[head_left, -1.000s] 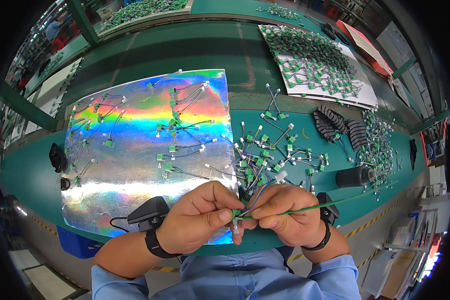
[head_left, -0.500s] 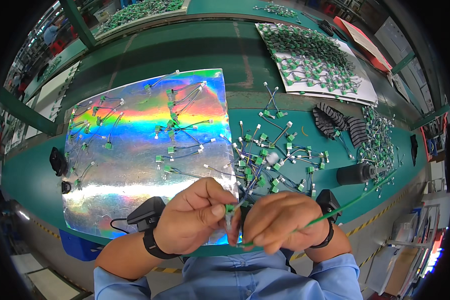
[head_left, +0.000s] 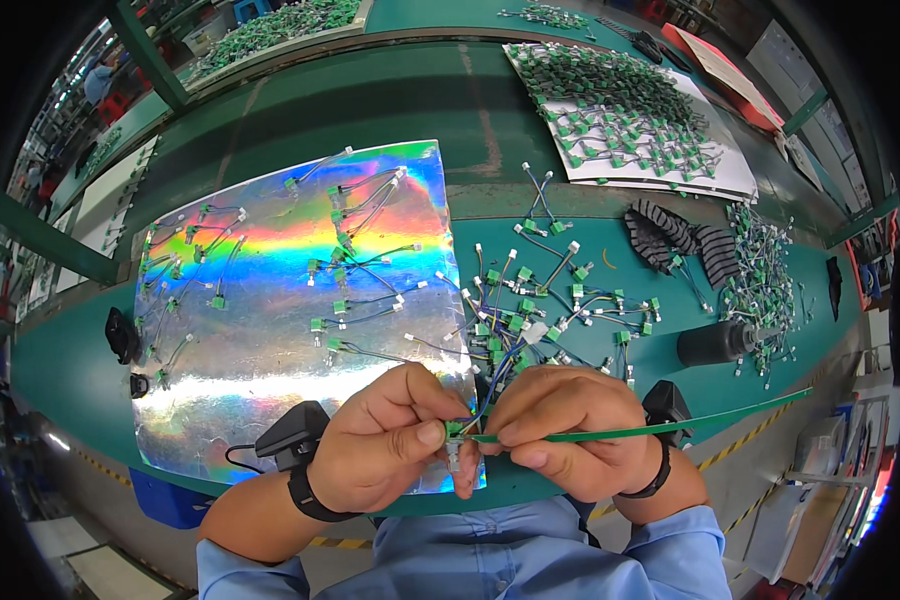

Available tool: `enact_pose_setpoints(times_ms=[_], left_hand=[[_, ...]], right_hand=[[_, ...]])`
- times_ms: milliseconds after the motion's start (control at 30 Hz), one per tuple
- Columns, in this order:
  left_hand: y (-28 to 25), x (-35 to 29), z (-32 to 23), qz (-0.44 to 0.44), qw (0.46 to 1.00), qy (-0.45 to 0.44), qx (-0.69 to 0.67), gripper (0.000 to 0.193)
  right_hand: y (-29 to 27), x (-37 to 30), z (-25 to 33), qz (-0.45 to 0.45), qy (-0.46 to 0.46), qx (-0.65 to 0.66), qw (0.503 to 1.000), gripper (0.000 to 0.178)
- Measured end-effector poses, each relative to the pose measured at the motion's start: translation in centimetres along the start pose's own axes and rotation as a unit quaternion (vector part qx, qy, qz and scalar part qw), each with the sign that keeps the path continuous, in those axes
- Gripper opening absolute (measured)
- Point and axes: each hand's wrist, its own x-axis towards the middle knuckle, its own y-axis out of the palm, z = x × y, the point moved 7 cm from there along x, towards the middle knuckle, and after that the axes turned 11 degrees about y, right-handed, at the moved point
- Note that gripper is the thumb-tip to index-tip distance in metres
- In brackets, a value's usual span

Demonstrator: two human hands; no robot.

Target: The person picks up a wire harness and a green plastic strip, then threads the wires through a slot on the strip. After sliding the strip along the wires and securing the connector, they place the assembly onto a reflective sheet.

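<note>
Green connector [head_left: 454, 428] sits pinched in the left hand [head_left: 392, 440]; right hand [head_left: 578, 432] pinches a green strip [head_left: 710, 419], tip just right of the connector, probably best kept steady.

There is one green strip [head_left: 660, 428], one silvery sheet [head_left: 230, 335], one bottle [head_left: 708, 345] and dozens of wired connectors [head_left: 577, 290].

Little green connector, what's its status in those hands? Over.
Left hand pinching green connector. Right hand holding long green strip, tip beside the connector, contact unclear. Loose wired connectors scattered just beyond; nothing visibly blocking.
</note>
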Motion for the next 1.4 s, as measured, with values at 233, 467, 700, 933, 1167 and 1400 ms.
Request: enact_pose_setpoints(times_ms=[233, 467, 700, 933, 1167, 1400], left_hand=[[-0.2, -0.1, 0.0, -0.001, 1.0, 0.006, 0.018, 0.016], [-0.3, -0.3, -0.4, 0.001, 0.996, 0.037, 0.083, 0.018], [0.0, -0.9, -2.8, -0.014, 0.862, 0.146, 0.485, 0.025], [2.8, 0.0, -3.4, 0.089, 0.648, 0.289, 0.699, 0.028], [3.4, 0.0, -2.7, 0.138, 0.561, 0.293, 0.762, 0.027], [3.9, -0.2, -2.6, 0.168, 0.546, 0.291, 0.768, 0.033]], right_hand=[[0.2, 0.0, 0.1, 0.004, -0.011, -0.026, 1.0, 0.012], [0.2, 0.0, 0.3, 0.004, -0.001, -0.008, 1.0, 0.01], [-1.0, 0.3, 0.3, -0.043, 0.009, -0.085, 0.995, 0.007], [-0.3, 0.2, -2.3, -0.057, 0.192, -0.1, 0.975, 0.01], [-0.3, 0.1, -3.1, -0.061, 0.216, -0.108, 0.968, 0.01], [-0.3, 0.4, -2.9, -0.055, 0.195, -0.147, 0.968, 0.011]])
